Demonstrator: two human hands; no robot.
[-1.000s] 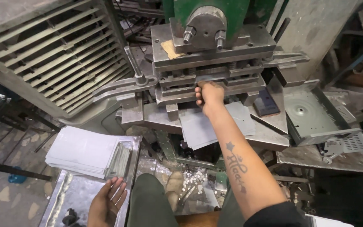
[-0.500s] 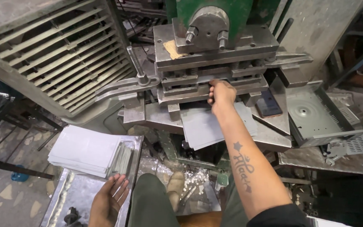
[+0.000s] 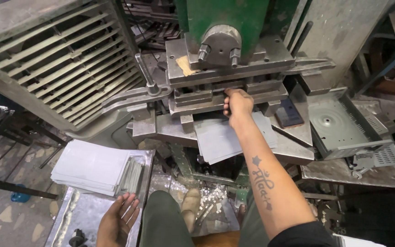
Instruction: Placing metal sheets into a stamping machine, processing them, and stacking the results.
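My right hand (image 3: 237, 104) reaches into the gap of the steel press die (image 3: 197, 98), its fingers curled over the far edge of a flat grey metal sheet (image 3: 220, 139). The sheet lies on the press bed and its near end sticks out over the edge. Low on the left, my left hand (image 3: 117, 219) hangs palm up with fingers apart and holds nothing. It is just below a stack of similar grey sheets (image 3: 92, 164) on a metal table (image 3: 81, 212).
The green press body (image 3: 227, 18) rises above the die. A formed metal tray (image 3: 339, 123) and punched parts lie on the bench at right. A slatted metal rack (image 3: 51, 59) leans at left. Metal offcuts (image 3: 206, 201) litter the floor by my foot.
My right hand has slid a little right and further in along the die gap, staying on the sheet. My left hand remains open beside the stack.
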